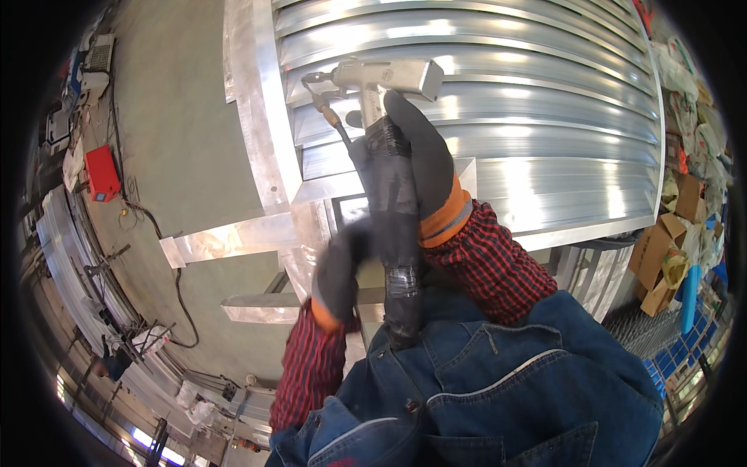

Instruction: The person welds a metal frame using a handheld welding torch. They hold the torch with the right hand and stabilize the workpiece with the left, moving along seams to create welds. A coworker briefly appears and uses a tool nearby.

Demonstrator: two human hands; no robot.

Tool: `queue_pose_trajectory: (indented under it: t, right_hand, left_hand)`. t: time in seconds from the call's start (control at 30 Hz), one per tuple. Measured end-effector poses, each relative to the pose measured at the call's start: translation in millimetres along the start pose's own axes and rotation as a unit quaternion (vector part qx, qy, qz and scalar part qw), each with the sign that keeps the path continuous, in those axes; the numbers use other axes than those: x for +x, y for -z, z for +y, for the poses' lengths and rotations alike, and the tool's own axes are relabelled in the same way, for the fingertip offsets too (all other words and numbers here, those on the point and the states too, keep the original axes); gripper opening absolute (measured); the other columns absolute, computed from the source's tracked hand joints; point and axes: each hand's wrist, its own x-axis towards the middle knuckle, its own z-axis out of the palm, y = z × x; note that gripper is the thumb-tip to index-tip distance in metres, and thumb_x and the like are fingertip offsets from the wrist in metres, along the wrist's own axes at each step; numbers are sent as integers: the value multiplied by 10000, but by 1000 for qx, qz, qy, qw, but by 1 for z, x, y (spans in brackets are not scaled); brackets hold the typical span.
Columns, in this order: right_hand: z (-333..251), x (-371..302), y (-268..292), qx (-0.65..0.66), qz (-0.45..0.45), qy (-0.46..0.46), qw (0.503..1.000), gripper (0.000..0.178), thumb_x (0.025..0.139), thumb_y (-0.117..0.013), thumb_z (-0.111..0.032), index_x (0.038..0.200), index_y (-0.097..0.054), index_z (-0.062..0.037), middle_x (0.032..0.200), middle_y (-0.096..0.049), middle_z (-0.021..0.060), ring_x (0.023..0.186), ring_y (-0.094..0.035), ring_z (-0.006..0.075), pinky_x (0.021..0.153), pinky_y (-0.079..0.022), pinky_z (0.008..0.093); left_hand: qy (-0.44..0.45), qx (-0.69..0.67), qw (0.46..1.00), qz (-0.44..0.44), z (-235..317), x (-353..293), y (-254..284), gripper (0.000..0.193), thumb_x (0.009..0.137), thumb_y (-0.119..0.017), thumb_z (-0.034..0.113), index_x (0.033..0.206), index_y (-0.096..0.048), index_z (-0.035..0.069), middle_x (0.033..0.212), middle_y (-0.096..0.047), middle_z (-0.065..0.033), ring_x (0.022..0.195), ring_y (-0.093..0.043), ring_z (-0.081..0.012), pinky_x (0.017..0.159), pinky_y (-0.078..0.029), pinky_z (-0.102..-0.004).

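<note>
My right hand (426, 152), in a dark glove with an orange cuff, is wrapped round the grip of a grey handheld welding gun (401, 76). The gun's narrow nozzle points left, with a thin wire feed tube beneath it. From the grip a thick, black-taped cable (393, 191) runs down toward my jacket. My left hand (338, 268), gloved the same way, is smeared by motion beside the cable; its fingers cannot be made out. Under the gun lies a shiny metal louvre panel (498, 121) with long parallel slats and a flat metal frame (268, 101).
Flat metal bars (233, 237) jut out left of the frame. On the floor at left stand a red box (102, 173) and a dark cable (180, 303), near stacked metal profiles (70, 257). Cardboard boxes (660, 253) and plastic bags lie at right, above a wire mesh cart (692, 350).
</note>
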Motion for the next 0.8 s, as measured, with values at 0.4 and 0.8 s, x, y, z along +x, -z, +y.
queue_pose_trajectory:
  t: [0.4, 0.8]
  right_hand:
    - [39, -16, 13, 0, 10, -38, 999, 430, 1023, -665, -518, 1009, -680, -89, 741, -703, 96, 542, -640, 164, 503, -545, 295]
    - [37, -8, 27, 84, -15, -90, 992, 343, 1030, -697, -422, 1100, -705, -87, 911, -727, 58, 761, -697, 152, 679, -604, 283]
  left_hand:
    - [89, -131, 965, -209, 5, -94, -34, 786, 1088, -501, 580, 1577, -415, -29, 1026, -681, -98, 891, -613, -156, 846, -482, -302]
    - [85, -80, 985, -123, 14, -86, -55, 778, 1086, -435, 680, 1209, -564, -77, 763, -616, -99, 724, -599, -189, 844, -497, -334]
